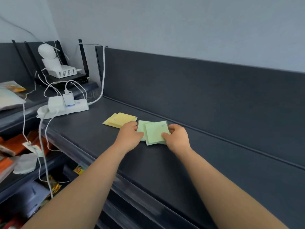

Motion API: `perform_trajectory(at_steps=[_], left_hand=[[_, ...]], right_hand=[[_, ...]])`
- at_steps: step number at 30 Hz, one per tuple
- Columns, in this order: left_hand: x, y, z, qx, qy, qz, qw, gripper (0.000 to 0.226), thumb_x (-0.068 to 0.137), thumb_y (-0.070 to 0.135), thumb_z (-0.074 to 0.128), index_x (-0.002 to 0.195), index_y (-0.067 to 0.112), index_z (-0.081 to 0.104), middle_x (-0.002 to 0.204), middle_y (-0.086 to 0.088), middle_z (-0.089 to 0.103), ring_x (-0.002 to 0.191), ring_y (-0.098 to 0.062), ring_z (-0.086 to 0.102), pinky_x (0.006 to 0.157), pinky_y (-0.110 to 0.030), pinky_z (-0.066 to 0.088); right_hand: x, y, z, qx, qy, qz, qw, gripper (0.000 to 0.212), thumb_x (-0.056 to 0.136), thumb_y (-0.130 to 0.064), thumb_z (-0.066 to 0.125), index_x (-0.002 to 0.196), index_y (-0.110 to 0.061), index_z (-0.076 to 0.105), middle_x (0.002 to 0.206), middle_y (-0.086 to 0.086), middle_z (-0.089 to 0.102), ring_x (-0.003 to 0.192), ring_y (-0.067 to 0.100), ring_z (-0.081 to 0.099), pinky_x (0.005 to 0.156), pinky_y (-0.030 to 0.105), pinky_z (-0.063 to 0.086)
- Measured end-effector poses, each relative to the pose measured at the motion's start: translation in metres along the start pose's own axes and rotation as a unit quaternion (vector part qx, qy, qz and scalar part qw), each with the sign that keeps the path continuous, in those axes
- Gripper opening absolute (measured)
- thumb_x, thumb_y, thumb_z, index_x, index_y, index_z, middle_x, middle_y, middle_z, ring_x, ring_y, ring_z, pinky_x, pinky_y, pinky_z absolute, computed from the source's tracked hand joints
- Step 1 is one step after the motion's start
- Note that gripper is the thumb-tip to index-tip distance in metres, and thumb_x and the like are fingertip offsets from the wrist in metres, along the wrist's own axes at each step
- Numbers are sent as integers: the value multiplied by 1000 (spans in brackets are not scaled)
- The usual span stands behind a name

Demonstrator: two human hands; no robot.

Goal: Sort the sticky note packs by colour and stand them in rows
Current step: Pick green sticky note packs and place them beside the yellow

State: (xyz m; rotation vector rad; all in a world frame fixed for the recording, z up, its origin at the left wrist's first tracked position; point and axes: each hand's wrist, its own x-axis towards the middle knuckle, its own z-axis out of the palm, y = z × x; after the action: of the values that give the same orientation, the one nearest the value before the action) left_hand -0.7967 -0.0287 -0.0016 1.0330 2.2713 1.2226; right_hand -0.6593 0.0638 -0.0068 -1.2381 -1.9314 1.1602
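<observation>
Two yellow sticky note packs (119, 121) lie flat and overlapping on the dark shelf (165, 162), left of centre. Just to their right lie green sticky note packs (155, 132), at least two, overlapping and flat. My left hand (129, 135) grips the left edge of the green packs, thumb on top. My right hand (177, 137) pinches the right edge of the top green pack, thumb on its face and fingers behind. How many green packs sit underneath is hidden.
A white power strip (66, 107) with plugs and trailing white cables sits at the shelf's left end. Behind it stands a router with black antennas (83, 60). The shelf's back panel (198, 90) rises behind the packs. Lower shelves at left hold orange and mixed packaged goods (14, 156).
</observation>
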Motion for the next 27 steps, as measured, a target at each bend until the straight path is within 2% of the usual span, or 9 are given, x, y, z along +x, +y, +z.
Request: perform_trajectory(at_steps=[3,7,9,14,17,19,21,24,27], left_hand=[[13,-7,-4,49,-29,36,998,21,92,8,54,111,9,63,111,1,65,101,-20,61,87,-33,47],[23,-13,-6,137,-64,61,987,37,99,13,45,135,7,49,135,-9,54,119,-26,52,96,-33,41],[22,-13,-6,180,-78,77,978,35,101,13,42,134,3,47,137,-10,50,122,-25,49,95,-28,38],[23,-17,-5,224,-86,138,961,14,96,3,44,105,2,54,117,-12,53,105,-24,51,82,-25,37],[21,-16,-10,226,-73,170,957,10,97,8,44,100,5,53,113,-11,53,96,-21,50,77,-27,39],[17,-10,-16,218,-57,207,952,17,99,16,42,107,8,55,116,-9,55,96,-20,52,78,-28,41],[14,-3,-21,229,-41,251,940,31,100,21,43,126,10,55,127,-6,56,111,-22,54,89,-32,44],[8,11,-23,236,-27,305,922,39,99,26,44,136,15,51,132,-3,56,116,-24,53,93,-36,44],[-3,23,-15,235,-35,342,909,39,99,29,44,135,18,52,131,-1,58,113,-24,54,90,-35,42]], right_hand=[[2,-4,13,-10,32,3,999,28,88,-13,59,115,-13,61,111,-2,66,87,13,60,67,21,45],[-3,-8,26,-34,73,-1,997,30,89,-16,59,119,-17,63,107,-6,68,87,11,60,72,25,49],[-5,-8,31,-47,87,3,995,29,91,-17,59,120,-16,63,102,-7,66,84,11,58,71,23,46],[-11,-13,39,-87,110,21,990,25,92,-21,57,115,-13,63,100,1,68,82,16,60,76,31,52],[-17,-17,37,-103,121,23,987,31,94,-27,54,119,-9,60,111,5,66,97,24,62,82,36,53],[-23,-20,31,-124,127,13,984,41,96,-30,52,133,-12,53,130,4,58,112,23,57,92,34,48],[-31,-21,22,-174,131,2,976,47,96,-31,52,139,-13,47,140,2,52,122,21,51,96,30,43],[-48,-24,5,-253,159,-16,954,45,98,-29,50,139,-11,47,141,3,51,127,21,47,100,27,37],[-69,-23,-14,-317,194,-20,928,35,98,-26,49,124,-5,56,128,7,59,119,25,50,95,30,37]])
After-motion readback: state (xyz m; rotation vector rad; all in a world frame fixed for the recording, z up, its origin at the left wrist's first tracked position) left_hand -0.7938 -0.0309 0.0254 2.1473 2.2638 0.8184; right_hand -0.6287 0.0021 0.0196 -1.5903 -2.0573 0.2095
